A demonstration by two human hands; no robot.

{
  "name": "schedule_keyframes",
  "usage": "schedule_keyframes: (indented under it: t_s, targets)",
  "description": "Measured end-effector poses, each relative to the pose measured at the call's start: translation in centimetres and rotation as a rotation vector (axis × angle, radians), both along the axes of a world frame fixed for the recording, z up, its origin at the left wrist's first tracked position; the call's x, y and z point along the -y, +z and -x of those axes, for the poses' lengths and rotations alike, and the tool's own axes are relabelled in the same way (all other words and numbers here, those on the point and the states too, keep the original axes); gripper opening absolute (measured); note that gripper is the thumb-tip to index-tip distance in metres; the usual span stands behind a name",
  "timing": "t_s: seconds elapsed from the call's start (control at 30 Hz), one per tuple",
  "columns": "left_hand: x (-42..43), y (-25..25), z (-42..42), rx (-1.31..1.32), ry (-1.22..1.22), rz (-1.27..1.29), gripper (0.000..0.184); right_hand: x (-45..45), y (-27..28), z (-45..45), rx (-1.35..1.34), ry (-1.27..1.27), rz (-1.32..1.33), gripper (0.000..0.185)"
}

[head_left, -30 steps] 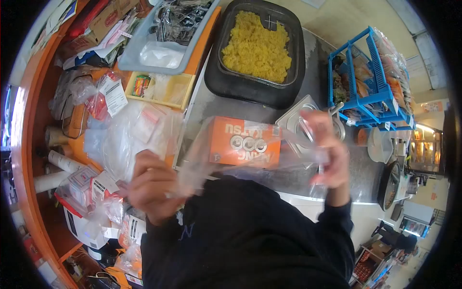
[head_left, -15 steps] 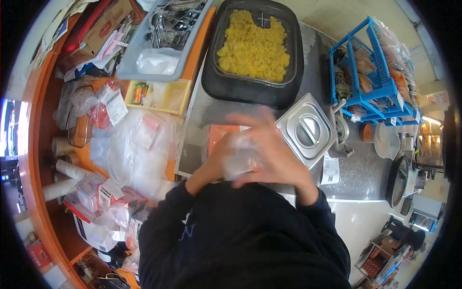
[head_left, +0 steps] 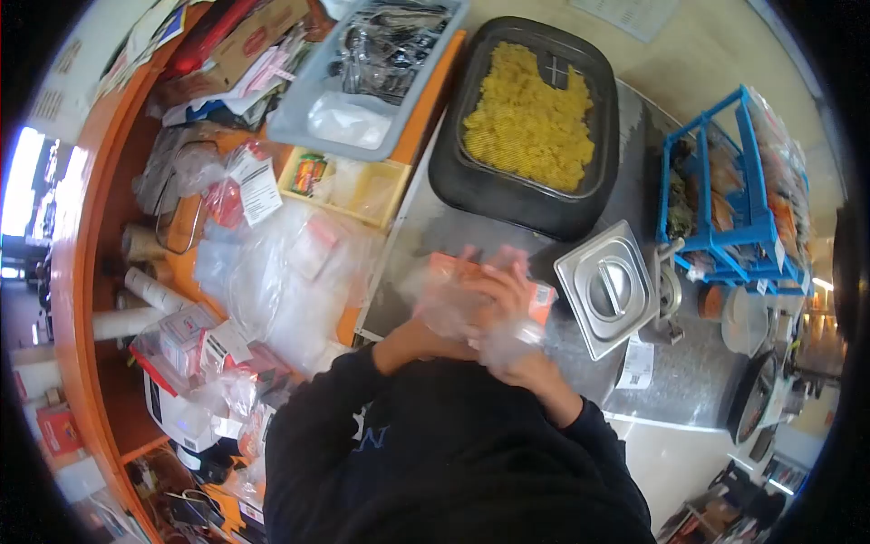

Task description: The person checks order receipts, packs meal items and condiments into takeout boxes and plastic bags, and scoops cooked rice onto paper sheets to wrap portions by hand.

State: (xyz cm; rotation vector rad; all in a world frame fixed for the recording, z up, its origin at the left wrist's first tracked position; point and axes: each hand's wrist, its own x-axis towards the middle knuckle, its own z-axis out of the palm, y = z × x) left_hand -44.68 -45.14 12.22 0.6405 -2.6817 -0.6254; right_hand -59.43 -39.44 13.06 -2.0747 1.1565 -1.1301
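My left hand (head_left: 437, 313) and my right hand (head_left: 503, 304) overlap in front of my chest, both smeared by motion. Thin clear crinkled plastic, like a disposable glove (head_left: 512, 343), wraps the right wrist area. More of this see-through film lies about the left hand. The right fingers look stretched out, pointing away from me across the left hand. How the left fingers are bent is hidden by the overlap and blur. Beneath the hands, an orange-red box (head_left: 541, 304) with a small printed code rests on the steel counter (head_left: 412, 218).
Past the hands is a black pan (head_left: 453, 172) of yellow food. A lidded steel container (head_left: 580, 263) and a blue rack (head_left: 716, 240) of packets stand right. To the left are clear plastic bags (head_left: 272, 281), a cream tray (head_left: 335, 213) and a grey bin (head_left: 290, 122) of wrapped black items.
My view has shifted, so the counter's things sit lower and further right. The hands have come closer together and overlap more; plastic now shows round the right wrist. More of the orange-red box shows.
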Motion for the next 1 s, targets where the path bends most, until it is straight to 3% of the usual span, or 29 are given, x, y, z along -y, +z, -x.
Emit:
schedule_keyframes:
  t_s: [0.1,0.23,0.27,0.37,0.43,0.57,0.6,0.67,0.73,0.83,0.9,0.93,1.0]
  targets:
    - [-1.1,-3.2,-0.4,-0.181,0.05,-0.277,0.07,1.6,2.7,-1.2,-0.646,0.201,0.024,0.04]
    - [-4.8,-6.1,-1.5,-0.258,0.043,-0.387,0.063,4.6,5.5,-1.8,-0.801,0.719,0.037,0.049]
    - [-5.8,-7.0,-1.5,-0.27,0.04,-0.409,0.061,6.9,6.7,-1.0,-0.547,0.864,-0.181,0.034]
    - [-8.3,-10.2,-1.4,-0.304,0.033,-0.465,0.055,16.6,8.8,-4.8,-0.117,0.849,-0.487,0.023]
    - [-9.2,-12.1,-1.8,-0.31,0.047,-0.468,0.052,20.8,0.3,-9.0,-0.611,0.442,0.165,0.016]
    - [-10.1,-14.8,-3.3,-0.32,0.108,-0.467,0.045,22.3,-12.2,-16.1,-1.201,-0.088,0.077,0.017]
    - [-10.4,-15.5,-3.4,-0.324,0.124,-0.466,0.044,21.0,-11.7,-16.0,-1.251,-0.049,0.261,0.017]
    - [-10.8,-16.1,-3.5,-0.338,0.164,-0.453,0.041,21.0,-11.8,-16.6,-1.303,-0.034,0.375,0.016]
    - [-11.0,-16.0,-3.5,-0.367,0.203,-0.429,0.035,22.2,-14.6,-17.0,-1.335,-0.082,0.188,0.014]
    - [-10.4,-14.3,-3.2,-0.405,0.26,-0.401,0.031,23.5,-11.8,-16.3,-1.309,-0.052,0.056,0.015]
    - [-9.2,-12.7,-3.2,-0.401,0.301,-0.376,0.03,23.0,-8.8,-15.3,-1.174,-0.121,0.18,0.015]
    - [-8.6,-11.9,-3.3,-0.4,0.326,-0.357,0.03,22.7,-6.7,-14.5,-1.098,-0.158,0.248,0.015]
    - [-7.4,-9.9,-3.5,-0.39,0.384,-0.31,0.03,20.9,-0.6,-11.1,-0.761,0.005,0.023,0.014]
